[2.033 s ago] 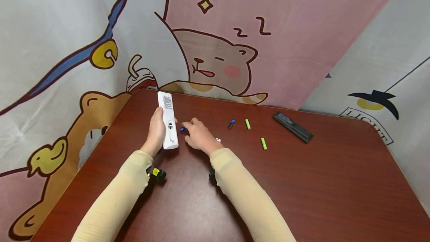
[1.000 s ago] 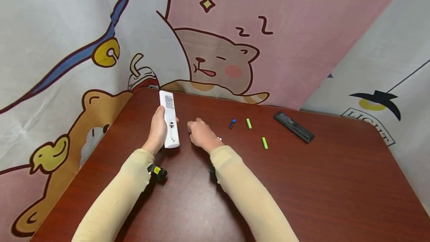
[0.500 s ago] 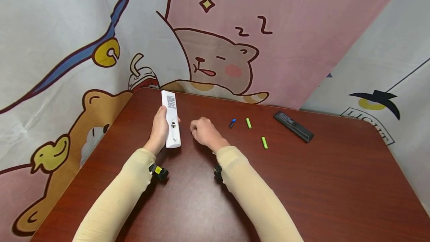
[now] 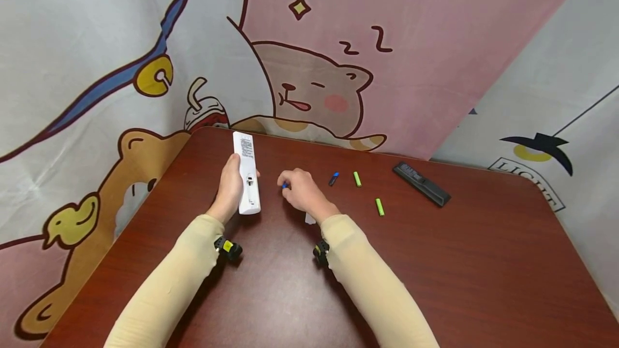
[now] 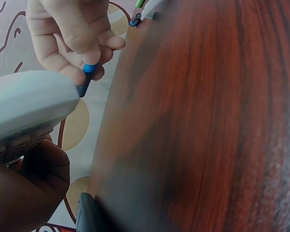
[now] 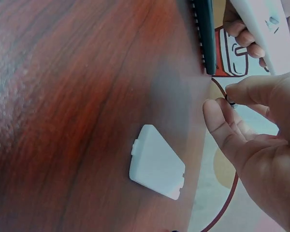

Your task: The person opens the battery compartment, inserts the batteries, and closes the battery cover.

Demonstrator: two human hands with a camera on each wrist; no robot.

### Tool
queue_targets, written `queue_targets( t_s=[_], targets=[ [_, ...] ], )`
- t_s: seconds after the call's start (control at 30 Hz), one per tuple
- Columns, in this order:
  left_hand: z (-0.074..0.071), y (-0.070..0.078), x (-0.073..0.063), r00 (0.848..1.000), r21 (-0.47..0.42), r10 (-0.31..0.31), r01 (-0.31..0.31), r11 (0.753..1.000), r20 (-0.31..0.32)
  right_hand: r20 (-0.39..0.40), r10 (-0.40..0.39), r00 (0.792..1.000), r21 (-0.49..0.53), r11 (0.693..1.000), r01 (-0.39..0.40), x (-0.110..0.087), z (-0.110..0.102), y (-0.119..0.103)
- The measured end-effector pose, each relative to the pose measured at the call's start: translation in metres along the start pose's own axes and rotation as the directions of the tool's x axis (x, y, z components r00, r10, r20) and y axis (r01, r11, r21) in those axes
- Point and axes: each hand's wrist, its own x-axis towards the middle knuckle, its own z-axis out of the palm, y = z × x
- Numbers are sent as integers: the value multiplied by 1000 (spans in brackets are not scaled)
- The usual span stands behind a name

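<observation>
My left hand [image 4: 228,184] grips a white remote control [image 4: 246,162] by its side, back facing up, with the battery compartment uncovered. Just to the right, my right hand [image 4: 304,192] pinches a blue and black battery [image 5: 87,79] between thumb and fingers, apart from the remote. In the left wrist view the remote's end overlaps the battery's tip. Below my right hand lies the white battery cover [image 6: 157,164], mostly hidden by the hand and wrist in the head view. Another blue and black battery [image 4: 333,179] lies on the table to the right.
Two green batteries [image 4: 357,179] lie farther right on the brown table [image 4: 474,251]. Beyond them is a black remote control [image 4: 422,183], lying aslant. A dark, long object [image 6: 205,36] shows near the left hand in the right wrist view. A printed curtain [image 4: 411,69] hangs behind.
My right hand has drawn away to the right with the blue and black battery, turning it in the fingers. The white remote has shifted slightly right in my left hand.
</observation>
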Motion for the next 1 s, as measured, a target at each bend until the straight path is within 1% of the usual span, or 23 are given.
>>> queue_targets(
  t_s=[0.27,0.37,0.5,0.63,1.0],
  targets=[
    [2,0,-2,1000,1,5,-5,1000,3,-29,-16,999,46,999,17,-4,-2,1],
    [2,-1,-1,1000,-2,-4,4,1000,2,-29,-25,999,71,997,27,-7,-3,1],
    [2,-2,0,1000,-8,-15,15,1000,19,-31,-41,999,98,994,44,-9,-4,1],
    [1,-2,0,999,-7,-8,8,1000,34,-31,-57,998,123,991,60,-11,-5,-1],
    [1,-2,0,999,-23,-4,5,1000,40,-31,-115,993,172,978,119,-18,-8,-4]
  ],
)
